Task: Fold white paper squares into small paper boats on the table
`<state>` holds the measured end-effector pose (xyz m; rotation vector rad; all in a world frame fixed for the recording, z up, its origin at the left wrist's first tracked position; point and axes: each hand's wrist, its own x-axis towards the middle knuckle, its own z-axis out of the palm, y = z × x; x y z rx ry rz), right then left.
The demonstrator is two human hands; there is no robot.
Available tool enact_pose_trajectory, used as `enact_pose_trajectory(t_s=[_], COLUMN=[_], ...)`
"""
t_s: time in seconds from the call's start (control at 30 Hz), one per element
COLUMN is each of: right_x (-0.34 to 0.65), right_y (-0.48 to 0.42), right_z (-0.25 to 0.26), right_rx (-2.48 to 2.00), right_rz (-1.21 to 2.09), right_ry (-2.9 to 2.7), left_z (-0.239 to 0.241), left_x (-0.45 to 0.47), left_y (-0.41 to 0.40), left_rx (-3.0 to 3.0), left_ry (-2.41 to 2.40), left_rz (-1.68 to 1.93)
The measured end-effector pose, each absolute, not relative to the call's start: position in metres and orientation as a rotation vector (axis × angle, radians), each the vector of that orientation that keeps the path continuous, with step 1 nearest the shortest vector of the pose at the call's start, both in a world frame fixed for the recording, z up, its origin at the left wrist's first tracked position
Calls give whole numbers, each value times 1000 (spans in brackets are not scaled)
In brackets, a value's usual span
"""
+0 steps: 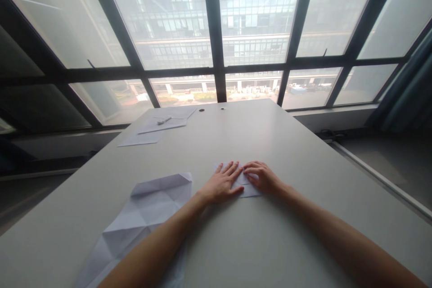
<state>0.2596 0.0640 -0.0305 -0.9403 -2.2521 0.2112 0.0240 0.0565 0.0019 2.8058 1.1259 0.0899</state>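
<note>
A small folded sheet of white paper (250, 190) lies on the table, partly covered by both hands. My left hand (221, 184) rests flat on its left part, fingers spread and pointing away from me. At the paper's right side, my right hand (263, 177) has its fingers bent inward and drawn together on the paper, the fingertips close to those of the left hand. A crease or flap edge shows between the hands. Beside my left forearm lies a larger creased white sheet (145, 211), its far edge folded up; the forearm hides part of it.
The white table (297, 234) reaches to a wall of framed windows (218, 31). At the far left, several flat white sheets (148, 137) lie overlapping, with a small pale marker-like item (164, 120) on top. Two cable holes sit near the far edge. A dark curtain (405, 85) hangs at right.
</note>
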Motion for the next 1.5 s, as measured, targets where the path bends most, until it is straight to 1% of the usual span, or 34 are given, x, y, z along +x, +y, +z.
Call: enact_pose_trajectory(t_s=[0.6,1.13,1.33,1.5], right_x=[259,258,275,289], right_y=[65,63,67,75], right_z=[-31,-26,-31,-37], right_rx=[-925,-966,-1130,-1266], right_rz=[194,251,122,100], right_ry=[-2222,-2252,-2303,-2314], left_z=[-1,1,-1,-1], left_x=[24,24,23,22], left_y=[59,58,58,58], left_rx=[2805,2783,2800,2799], left_ry=[1141,1127,1136,1133], left_rz=[77,71,82,61])
